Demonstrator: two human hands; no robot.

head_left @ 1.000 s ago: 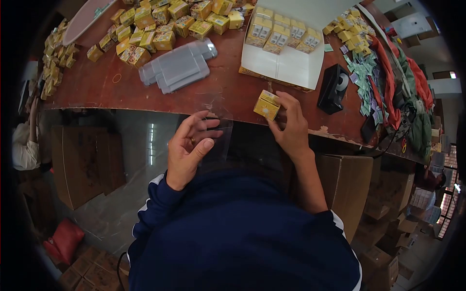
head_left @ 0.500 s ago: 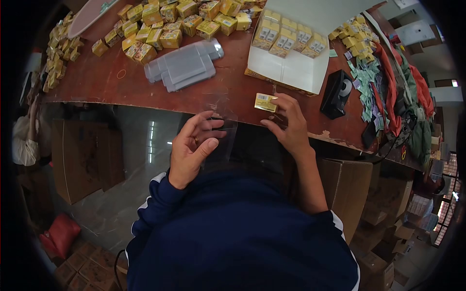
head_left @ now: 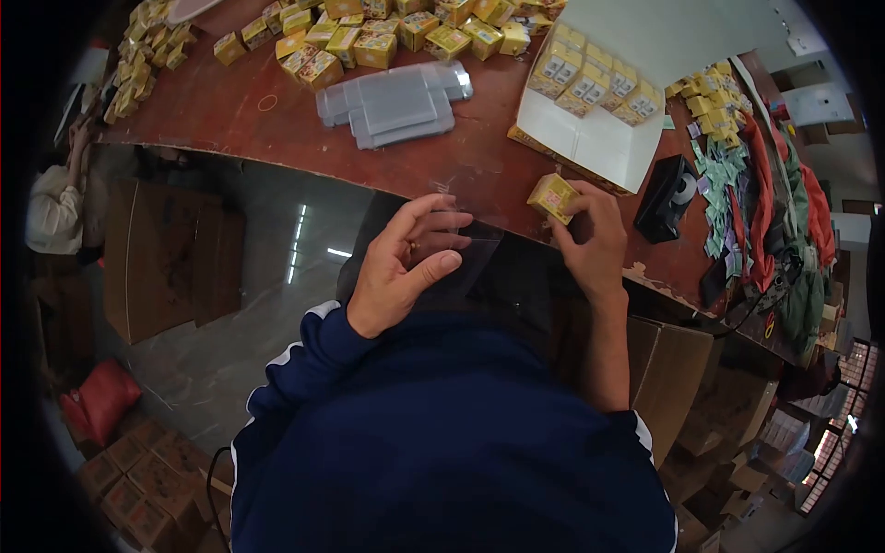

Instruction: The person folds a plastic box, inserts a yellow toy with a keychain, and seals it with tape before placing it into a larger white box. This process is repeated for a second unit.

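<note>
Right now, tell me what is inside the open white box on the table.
The open white box holds rows of small yellow-and-white cartons packed along its far side; the near part of its floor is bare white. What lies beneath those cartons is covered.

I see a reddish-brown tabletop (head_left: 277,120), worn and chipped along its near edge. A stack of clear plastic sleeves (head_left: 395,92) lies flat near the middle. Behind it, small yellow boxes (head_left: 369,41) are scattered along the far side, and more yellow boxes (head_left: 138,69) run down the left edge. To the right sits an open white carton (head_left: 590,147) with yellow boxes standing in rows inside. Beside it is a black tape dispenser (head_left: 671,195), then a loose heap of small green labels (head_left: 724,184) and red cloth (head_left: 761,212).
</note>
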